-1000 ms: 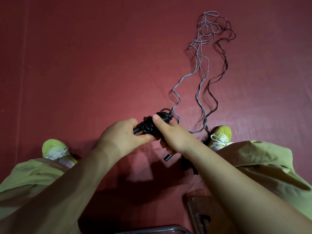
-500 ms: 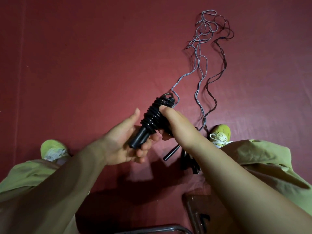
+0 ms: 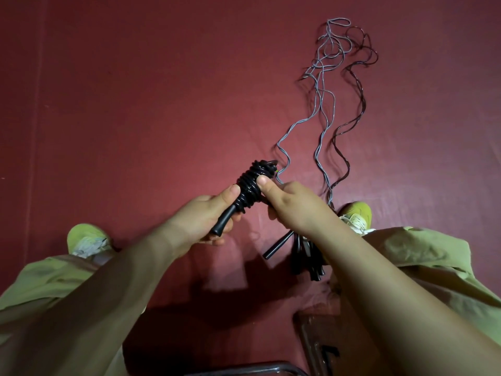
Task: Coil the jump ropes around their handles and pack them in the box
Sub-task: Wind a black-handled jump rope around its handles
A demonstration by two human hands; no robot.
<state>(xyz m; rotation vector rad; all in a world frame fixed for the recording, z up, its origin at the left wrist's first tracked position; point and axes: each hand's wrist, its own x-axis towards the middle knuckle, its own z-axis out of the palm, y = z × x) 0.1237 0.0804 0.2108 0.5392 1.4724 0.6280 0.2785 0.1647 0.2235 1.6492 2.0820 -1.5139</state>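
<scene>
Hands grip one coiled rope [image 3: 250, 185], left hand [image 3: 200, 221] round its handle end, right hand [image 3: 294, 204] pinching the coil, its arm hiding part of the handles [image 3: 306, 256] beneath.

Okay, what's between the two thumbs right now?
In the head view, the black coiled jump rope wound on its handles sits between the left hand thumb and right hand thumb; both thumbs press against the coil.
</scene>
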